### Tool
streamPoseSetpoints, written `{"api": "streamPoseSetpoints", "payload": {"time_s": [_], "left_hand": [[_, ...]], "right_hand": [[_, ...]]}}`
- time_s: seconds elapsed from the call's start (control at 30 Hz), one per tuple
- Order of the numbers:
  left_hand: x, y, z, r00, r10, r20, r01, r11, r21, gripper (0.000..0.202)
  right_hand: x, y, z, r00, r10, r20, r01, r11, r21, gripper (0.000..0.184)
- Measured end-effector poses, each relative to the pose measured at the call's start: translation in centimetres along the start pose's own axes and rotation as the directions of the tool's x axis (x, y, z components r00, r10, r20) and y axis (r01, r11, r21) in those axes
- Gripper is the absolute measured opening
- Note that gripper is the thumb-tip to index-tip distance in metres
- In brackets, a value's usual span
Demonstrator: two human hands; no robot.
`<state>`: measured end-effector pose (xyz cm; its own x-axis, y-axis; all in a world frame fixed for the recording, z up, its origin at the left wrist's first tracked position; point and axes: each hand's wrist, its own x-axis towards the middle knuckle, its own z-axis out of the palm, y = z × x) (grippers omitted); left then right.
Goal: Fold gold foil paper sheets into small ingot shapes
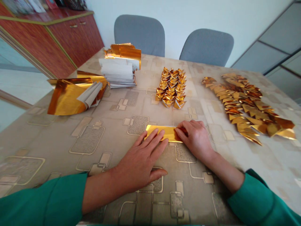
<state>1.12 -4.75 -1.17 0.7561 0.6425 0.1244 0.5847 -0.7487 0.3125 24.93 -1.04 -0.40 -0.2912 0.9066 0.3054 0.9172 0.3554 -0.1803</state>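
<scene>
A narrow strip of folded gold foil paper (169,133) lies flat on the patterned tablecloth (113,131) in front of me. My left hand (143,158) rests with spread fingers, their tips pressing on the strip's left part. At the strip's right end, my right hand (196,136) has its thumb and fingers pinched on the edge. Just beyond the strip stand rows of folded gold paper ingots (172,84). The right fingertips are partly hidden behind the hand.
Loose gold foil sheets (68,97) lie curled at the left. Behind them is a stack of paper (118,73) with gold sheets on top. Overlapping folded gold pieces (244,103) spread on the right. Two grey chairs (139,34) stand beyond the far edge.
</scene>
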Motion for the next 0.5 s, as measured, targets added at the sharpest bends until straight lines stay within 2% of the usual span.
{"api": "streamPoseSetpoints", "payload": {"time_s": [0.5], "left_hand": [[0.2,0.12,-0.37,0.999,-0.026,0.04,0.024,0.999,0.043,0.079]], "right_hand": [[0.99,0.01,0.31,0.998,0.04,0.055,-0.039,0.999,-0.026,0.018]]}}
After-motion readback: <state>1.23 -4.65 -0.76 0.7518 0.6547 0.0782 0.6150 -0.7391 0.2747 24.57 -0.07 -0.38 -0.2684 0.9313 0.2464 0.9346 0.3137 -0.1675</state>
